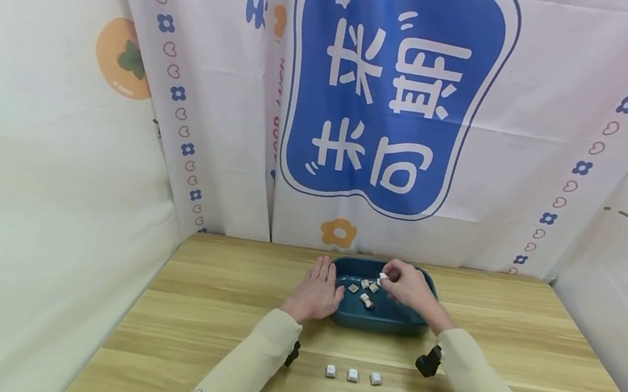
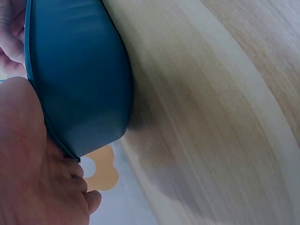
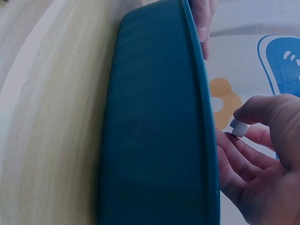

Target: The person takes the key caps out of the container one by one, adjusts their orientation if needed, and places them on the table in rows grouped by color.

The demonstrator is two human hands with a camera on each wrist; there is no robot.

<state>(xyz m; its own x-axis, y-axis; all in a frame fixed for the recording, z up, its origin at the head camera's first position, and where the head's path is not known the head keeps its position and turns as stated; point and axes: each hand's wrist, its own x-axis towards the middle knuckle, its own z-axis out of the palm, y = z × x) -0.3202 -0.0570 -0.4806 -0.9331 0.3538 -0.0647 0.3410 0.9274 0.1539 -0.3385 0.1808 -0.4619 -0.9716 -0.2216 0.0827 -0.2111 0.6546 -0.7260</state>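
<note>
My right hand (image 1: 408, 286) is above the right part of a dark teal tray (image 1: 380, 324), pinching a small white keycap (image 3: 239, 128) between thumb and finger. In the head view, my left hand (image 1: 319, 294) rests against the tray's left rim, its fingers stretched out. Several keycaps lie inside the tray, among them a brownish one (image 1: 353, 288) and a pale one (image 1: 374, 288). Closer to me on the table stand three white keycaps in a row: a left one (image 1: 330, 371), a middle one (image 1: 352, 375) and a right one (image 1: 375, 379).
The wooden table (image 1: 213, 316) carries the tray near its back edge. Behind it hangs a white printed cloth (image 1: 225, 143) with a blue panel, and pale cloth walls rise on both sides. A dark device (image 1: 429, 361) sits at the right wrist.
</note>
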